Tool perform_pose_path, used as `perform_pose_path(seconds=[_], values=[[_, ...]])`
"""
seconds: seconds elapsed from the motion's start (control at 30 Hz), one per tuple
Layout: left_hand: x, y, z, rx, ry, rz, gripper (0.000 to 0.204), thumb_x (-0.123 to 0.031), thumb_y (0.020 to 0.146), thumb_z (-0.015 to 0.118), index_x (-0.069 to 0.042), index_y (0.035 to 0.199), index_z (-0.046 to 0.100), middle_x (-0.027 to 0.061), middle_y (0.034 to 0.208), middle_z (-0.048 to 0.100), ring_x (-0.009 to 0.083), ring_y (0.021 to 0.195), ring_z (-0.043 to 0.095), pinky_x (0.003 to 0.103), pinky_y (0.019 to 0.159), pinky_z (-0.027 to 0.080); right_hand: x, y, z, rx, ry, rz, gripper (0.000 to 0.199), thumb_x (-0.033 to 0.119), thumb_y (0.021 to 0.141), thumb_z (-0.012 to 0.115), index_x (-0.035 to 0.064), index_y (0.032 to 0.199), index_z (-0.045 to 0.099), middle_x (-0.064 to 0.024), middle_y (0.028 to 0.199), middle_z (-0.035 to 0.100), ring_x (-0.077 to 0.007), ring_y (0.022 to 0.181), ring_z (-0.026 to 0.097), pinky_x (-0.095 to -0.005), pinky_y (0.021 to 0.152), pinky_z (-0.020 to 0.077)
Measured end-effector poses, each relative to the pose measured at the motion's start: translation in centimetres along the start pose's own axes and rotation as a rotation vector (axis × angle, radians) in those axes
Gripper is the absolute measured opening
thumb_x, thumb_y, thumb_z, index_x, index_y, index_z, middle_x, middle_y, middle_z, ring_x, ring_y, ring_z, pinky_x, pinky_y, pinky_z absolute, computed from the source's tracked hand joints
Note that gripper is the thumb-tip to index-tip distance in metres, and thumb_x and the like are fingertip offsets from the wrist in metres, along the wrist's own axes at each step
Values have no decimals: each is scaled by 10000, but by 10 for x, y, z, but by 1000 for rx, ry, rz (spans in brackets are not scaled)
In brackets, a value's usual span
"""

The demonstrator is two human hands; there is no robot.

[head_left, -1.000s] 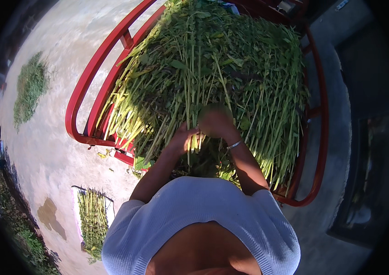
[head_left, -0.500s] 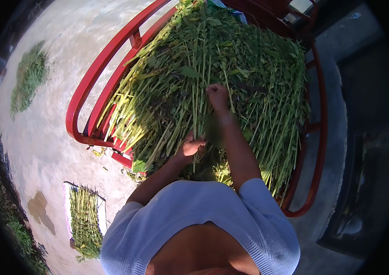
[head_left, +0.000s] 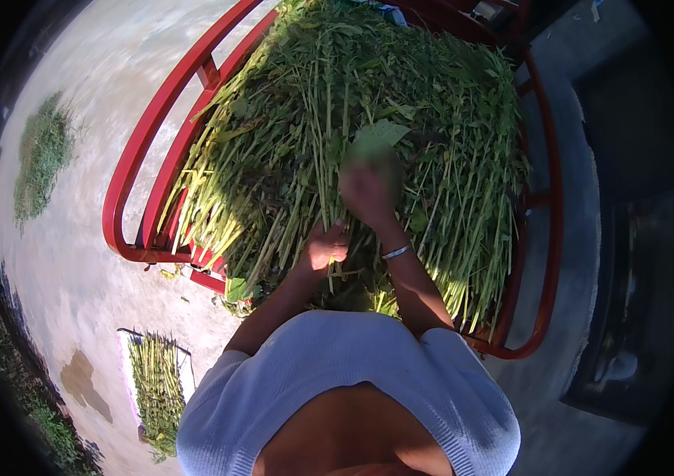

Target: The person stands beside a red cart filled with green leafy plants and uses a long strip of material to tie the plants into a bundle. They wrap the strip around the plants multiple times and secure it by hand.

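Observation:
My left hand (head_left: 326, 246) is closed around the lower ends of a few upright plant stalks (head_left: 326, 151), near the front of a large green heap. Just right of those stalks is my right hand (head_left: 370, 194), its fingers drawn together at a broad green leaf (head_left: 383, 135) that sticks up above them. The fingertips are smeared, so the exact grip on the leaf is hard to make out. Under both hands spreads the heap of cut leafy stalks (head_left: 448, 159), stem ends toward me, lying in a red railed cart bed (head_left: 146, 143).
Red rails (head_left: 547, 262) bound the heap on the right as well. On the concrete floor to the left lie a bundle of stalks (head_left: 158, 389) on a pale sheet and a patch of greenery (head_left: 42, 155). A dark flat panel (head_left: 639, 301) is at the far right.
My right hand has come down and slightly left toward my left hand, and a broad leaf now shows at its fingers. The left hand keeps its hold on the stalks.

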State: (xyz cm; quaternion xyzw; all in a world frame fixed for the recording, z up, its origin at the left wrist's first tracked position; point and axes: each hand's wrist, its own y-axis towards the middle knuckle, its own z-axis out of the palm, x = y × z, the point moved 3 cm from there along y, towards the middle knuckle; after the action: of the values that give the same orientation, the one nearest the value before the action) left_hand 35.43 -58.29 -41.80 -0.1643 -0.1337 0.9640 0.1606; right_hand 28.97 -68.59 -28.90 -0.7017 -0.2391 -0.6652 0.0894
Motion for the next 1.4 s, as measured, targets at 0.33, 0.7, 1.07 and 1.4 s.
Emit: perform_pose_path(seconds=[0.33, 0.7, 1.07, 1.4], values=[[-58, -33, 35, 111, -30, 99, 100, -181, 938, 450, -104, 938, 513, -84, 522, 250, 25, 392, 241, 201, 388, 233, -27, -121, -71, 479, -760, 213, 388, 180, 710, 699, -10, 1025, 575, -192, 940, 590, -367, 943, 558, -413, 831, 438], [-63, -27, 36, 54, -26, 0, 86, -105, 891, 508, -93, 976, 502, -37, 638, 423, 48, 476, 351, 194, 430, 284, -76, -51, -108, 3, -626, 316, 168, 123, 791, 605, 32, 921, 549, -106, 725, 601, -281, 614, 591, -384, 549, 478], [-28, -3, 33, -52, 315, 13, 301, -236, 948, 394, 11, 1100, 477, 183, 997, 602, 294, 915, 615, 410, 778, 538, -66, -50, -9, 136, -104, 428, 265, 259, 855, 587, 10, 935, 543, -88, 757, 611, -160, 642, 583, -307, 554, 483], [-27, -1, 55, -60, 407, -136, 856, -715, 838, 153, -33, 1335, 300, 207, 1207, 488, 309, 1055, 533, 463, 843, 469, -58, -44, -6, 142, 82, 448, 532, 105, 764, 694, -21, 1204, 423, -126, 979, 591, -198, 869, 600, -327, 694, 513]])
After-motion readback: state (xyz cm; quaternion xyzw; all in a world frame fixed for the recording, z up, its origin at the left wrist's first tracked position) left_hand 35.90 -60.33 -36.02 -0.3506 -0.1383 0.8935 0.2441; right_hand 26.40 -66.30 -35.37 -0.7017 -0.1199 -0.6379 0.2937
